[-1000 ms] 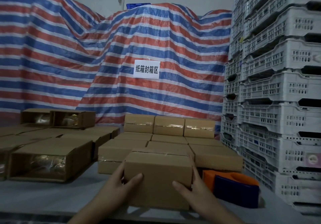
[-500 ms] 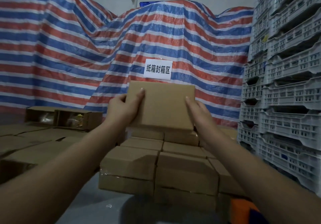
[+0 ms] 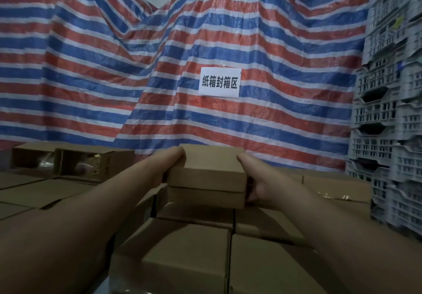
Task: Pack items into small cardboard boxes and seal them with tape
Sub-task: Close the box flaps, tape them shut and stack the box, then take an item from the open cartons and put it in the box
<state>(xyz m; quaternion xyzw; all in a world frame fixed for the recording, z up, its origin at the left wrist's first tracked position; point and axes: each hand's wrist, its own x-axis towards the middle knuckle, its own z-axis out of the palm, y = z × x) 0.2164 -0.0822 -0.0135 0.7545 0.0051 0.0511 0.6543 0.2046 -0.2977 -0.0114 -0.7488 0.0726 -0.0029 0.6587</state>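
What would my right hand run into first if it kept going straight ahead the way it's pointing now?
Probably the striped tarp hanging behind the stack. The right hand grips the side of the cardboard box and points away from the camera; nothing shows between it and the tarp, though depth is unclear.

Dim, flat light with a cool cast; no clear source and no hard shadows; the forearms (image 3: pixel 75 220) nearest the lens are dark and soft; the striped tarp (image 3: pixel 251 42) beyond each grip is brightest; crates (image 3: pixel 388 134) at the right edge smear and bow.
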